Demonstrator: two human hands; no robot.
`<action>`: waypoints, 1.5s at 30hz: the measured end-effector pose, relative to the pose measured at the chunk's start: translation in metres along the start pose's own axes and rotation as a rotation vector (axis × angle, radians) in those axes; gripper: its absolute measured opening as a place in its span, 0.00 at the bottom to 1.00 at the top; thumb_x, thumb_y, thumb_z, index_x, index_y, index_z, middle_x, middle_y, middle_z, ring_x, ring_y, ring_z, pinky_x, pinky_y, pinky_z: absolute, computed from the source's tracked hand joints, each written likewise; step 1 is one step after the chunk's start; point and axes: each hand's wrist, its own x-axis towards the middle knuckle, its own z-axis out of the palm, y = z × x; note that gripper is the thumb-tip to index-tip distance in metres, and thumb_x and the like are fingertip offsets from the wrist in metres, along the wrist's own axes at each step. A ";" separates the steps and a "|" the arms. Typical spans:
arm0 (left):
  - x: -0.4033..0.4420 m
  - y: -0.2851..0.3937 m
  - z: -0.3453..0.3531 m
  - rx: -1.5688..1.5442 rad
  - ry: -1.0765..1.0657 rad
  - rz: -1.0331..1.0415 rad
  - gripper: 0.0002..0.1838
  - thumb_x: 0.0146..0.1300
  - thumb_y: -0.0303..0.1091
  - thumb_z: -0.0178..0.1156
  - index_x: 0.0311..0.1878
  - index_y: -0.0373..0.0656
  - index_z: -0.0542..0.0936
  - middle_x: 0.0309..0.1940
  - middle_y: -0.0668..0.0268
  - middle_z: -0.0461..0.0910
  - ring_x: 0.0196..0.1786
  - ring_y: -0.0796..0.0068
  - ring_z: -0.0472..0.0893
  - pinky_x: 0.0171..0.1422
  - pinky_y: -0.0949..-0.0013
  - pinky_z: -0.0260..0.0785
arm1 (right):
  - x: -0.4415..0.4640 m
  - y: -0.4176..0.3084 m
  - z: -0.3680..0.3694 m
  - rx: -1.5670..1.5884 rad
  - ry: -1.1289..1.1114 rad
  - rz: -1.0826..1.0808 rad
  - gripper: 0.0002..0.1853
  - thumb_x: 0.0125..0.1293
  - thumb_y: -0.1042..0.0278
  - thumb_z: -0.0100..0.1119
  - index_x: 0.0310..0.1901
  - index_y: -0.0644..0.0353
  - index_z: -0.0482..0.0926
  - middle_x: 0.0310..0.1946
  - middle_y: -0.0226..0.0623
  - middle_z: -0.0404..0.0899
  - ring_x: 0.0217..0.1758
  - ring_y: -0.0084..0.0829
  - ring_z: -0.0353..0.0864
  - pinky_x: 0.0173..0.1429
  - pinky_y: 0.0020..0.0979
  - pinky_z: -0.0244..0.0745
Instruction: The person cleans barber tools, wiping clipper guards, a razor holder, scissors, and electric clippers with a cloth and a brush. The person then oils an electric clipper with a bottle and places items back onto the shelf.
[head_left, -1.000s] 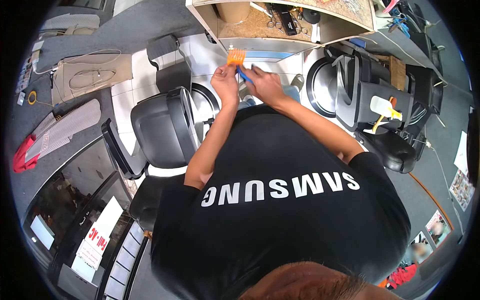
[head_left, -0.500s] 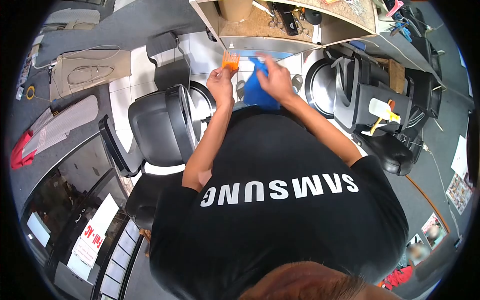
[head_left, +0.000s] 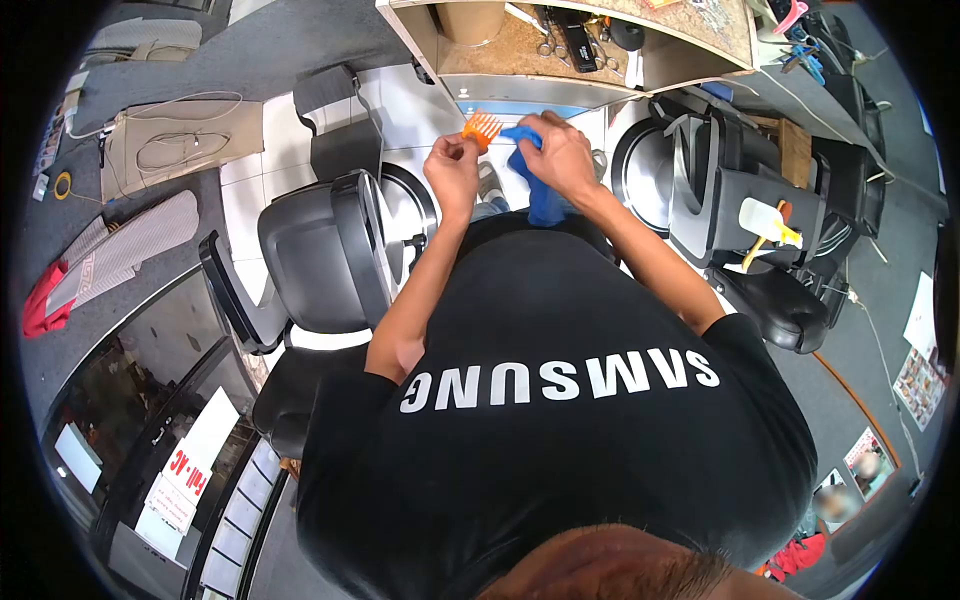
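Note:
An orange wide-toothed comb (head_left: 484, 129) is pinched in my left hand (head_left: 453, 175), its teeth pointing up and to the right. My right hand (head_left: 561, 155) grips a blue cloth (head_left: 541, 193), which hangs down in front of my body. A bunched tip of the cloth reaches leftward from the right fingers, close to the comb's teeth. Whether it touches them I cannot tell. Both hands are held in front of my waist, above the tiled floor.
Ahead stands an open cabinet (head_left: 590, 88) with scissors (head_left: 552, 44) and a black clipper-like device (head_left: 577, 40) on its shelf. A black salon chair (head_left: 318, 255) is at my left, another chair (head_left: 745, 205) at my right. A spray bottle (head_left: 762, 218) lies on the right one.
The comb has tilted to the right, towards the cloth. My right hand's fingers have closed more around the cloth, and its hanging part has narrowed and shifted right.

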 end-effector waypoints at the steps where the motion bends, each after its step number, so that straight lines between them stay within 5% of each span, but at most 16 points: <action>1: 0.000 0.003 0.001 0.010 -0.028 0.008 0.07 0.68 0.23 0.63 0.40 0.26 0.82 0.31 0.56 0.89 0.35 0.74 0.89 0.40 0.72 0.79 | 0.003 -0.005 -0.002 0.035 0.060 0.003 0.13 0.64 0.66 0.65 0.50 0.46 0.86 0.45 0.38 0.84 0.41 0.47 0.88 0.45 0.49 0.82; 4: -0.003 0.016 0.004 0.049 -0.101 0.014 0.07 0.69 0.23 0.62 0.41 0.25 0.82 0.32 0.55 0.89 0.38 0.72 0.90 0.43 0.72 0.81 | 0.000 -0.013 0.014 0.121 0.128 -0.295 0.15 0.64 0.70 0.66 0.52 0.44 0.86 0.45 0.35 0.83 0.40 0.44 0.88 0.44 0.46 0.83; 8: -0.005 0.006 0.003 -0.015 -0.041 -0.041 0.08 0.67 0.26 0.66 0.40 0.28 0.83 0.31 0.55 0.90 0.33 0.74 0.88 0.40 0.70 0.79 | -0.013 0.032 0.020 0.154 0.102 -0.252 0.13 0.64 0.70 0.67 0.50 0.45 0.87 0.42 0.36 0.82 0.41 0.44 0.88 0.44 0.44 0.84; 11: -0.006 0.001 0.002 0.214 -0.186 0.147 0.09 0.69 0.29 0.66 0.42 0.30 0.83 0.31 0.52 0.89 0.32 0.70 0.89 0.40 0.68 0.79 | -0.010 0.042 0.022 0.086 0.219 -0.259 0.11 0.65 0.69 0.63 0.48 0.50 0.87 0.36 0.40 0.83 0.40 0.48 0.87 0.43 0.46 0.83; 15: 0.001 0.015 0.000 0.402 -0.193 0.360 0.06 0.67 0.26 0.65 0.41 0.32 0.83 0.32 0.51 0.88 0.34 0.55 0.88 0.41 0.59 0.80 | 0.009 0.017 0.005 0.533 0.262 0.279 0.10 0.67 0.70 0.55 0.45 0.56 0.85 0.31 0.43 0.84 0.33 0.48 0.84 0.43 0.44 0.80; 16: 0.002 0.016 -0.001 0.428 -0.225 0.428 0.06 0.66 0.26 0.65 0.41 0.32 0.82 0.32 0.52 0.87 0.34 0.54 0.87 0.41 0.58 0.79 | 0.015 0.009 0.000 0.576 0.252 0.289 0.10 0.67 0.70 0.55 0.45 0.57 0.85 0.36 0.43 0.82 0.38 0.46 0.84 0.47 0.45 0.79; 19: 0.008 0.025 0.001 0.479 -0.288 0.610 0.05 0.65 0.24 0.66 0.39 0.33 0.81 0.31 0.53 0.84 0.35 0.52 0.84 0.41 0.56 0.77 | 0.020 0.001 0.010 0.385 0.203 -0.114 0.11 0.68 0.70 0.54 0.48 0.58 0.84 0.43 0.44 0.79 0.47 0.48 0.83 0.52 0.46 0.78; 21: 0.007 0.031 0.002 0.496 -0.279 0.676 0.04 0.65 0.24 0.66 0.39 0.34 0.81 0.31 0.55 0.82 0.34 0.55 0.83 0.42 0.59 0.76 | 0.011 -0.004 0.015 0.451 0.033 -0.100 0.12 0.69 0.70 0.54 0.50 0.61 0.81 0.47 0.46 0.77 0.52 0.51 0.80 0.55 0.47 0.76; 25: 0.004 0.030 -0.003 0.315 -0.234 0.499 0.04 0.68 0.25 0.66 0.40 0.35 0.80 0.30 0.55 0.79 0.35 0.58 0.82 0.41 0.59 0.76 | 0.002 0.000 0.015 0.505 0.086 -0.125 0.12 0.70 0.70 0.50 0.49 0.64 0.79 0.44 0.47 0.77 0.49 0.54 0.80 0.54 0.47 0.76; 28: 0.022 0.031 -0.012 0.206 -0.047 0.391 0.09 0.75 0.31 0.62 0.40 0.33 0.79 0.31 0.61 0.77 0.33 0.71 0.78 0.38 0.67 0.73 | -0.010 0.042 0.036 0.472 0.041 -0.066 0.13 0.72 0.68 0.49 0.49 0.66 0.79 0.40 0.47 0.79 0.49 0.51 0.82 0.54 0.44 0.76; 32: 0.041 0.026 -0.029 0.002 -0.122 0.157 0.13 0.80 0.36 0.56 0.43 0.35 0.77 0.34 0.65 0.77 0.33 0.78 0.74 0.38 0.73 0.70 | -0.020 0.109 0.087 0.867 0.230 0.550 0.21 0.76 0.54 0.47 0.46 0.67 0.79 0.39 0.42 0.82 0.44 0.39 0.84 0.54 0.41 0.81; 33: 0.043 0.019 -0.031 -0.081 -0.182 0.073 0.12 0.80 0.37 0.56 0.44 0.35 0.76 0.34 0.64 0.77 0.33 0.78 0.74 0.38 0.73 0.70 | -0.009 0.061 0.035 1.236 0.069 0.830 0.23 0.74 0.47 0.47 0.48 0.62 0.80 0.38 0.41 0.82 0.38 0.36 0.84 0.48 0.42 0.83; 35: 0.037 0.037 -0.028 -0.289 -0.222 -0.118 0.08 0.80 0.35 0.54 0.49 0.39 0.72 0.38 0.61 0.80 0.34 0.73 0.78 0.40 0.69 0.75 | 0.006 0.056 0.022 1.422 0.009 0.876 0.22 0.74 0.46 0.47 0.51 0.56 0.79 0.37 0.38 0.82 0.34 0.33 0.84 0.41 0.43 0.83; 38: 0.032 0.050 -0.017 -0.585 -0.221 -0.356 0.08 0.79 0.33 0.54 0.53 0.40 0.72 0.40 0.58 0.82 0.35 0.68 0.82 0.42 0.64 0.80 | 0.021 0.032 0.002 1.478 -0.085 0.828 0.21 0.77 0.48 0.47 0.57 0.57 0.78 0.44 0.36 0.81 0.44 0.30 0.83 0.50 0.40 0.83; 41: 0.036 0.042 -0.010 -0.612 -0.209 -0.398 0.09 0.79 0.35 0.53 0.53 0.41 0.71 0.40 0.56 0.81 0.36 0.66 0.82 0.42 0.62 0.80 | 0.025 0.024 0.014 1.057 0.034 0.655 0.20 0.78 0.50 0.45 0.56 0.56 0.77 0.45 0.35 0.80 0.44 0.27 0.81 0.49 0.36 0.81; 45: 0.039 0.042 -0.005 -0.614 -0.234 -0.362 0.17 0.82 0.47 0.48 0.50 0.40 0.72 0.38 0.57 0.79 0.39 0.69 0.81 0.44 0.64 0.78 | 0.025 -0.012 -0.001 0.908 0.124 0.230 0.13 0.76 0.62 0.60 0.56 0.57 0.76 0.44 0.28 0.78 0.41 0.24 0.77 0.45 0.31 0.77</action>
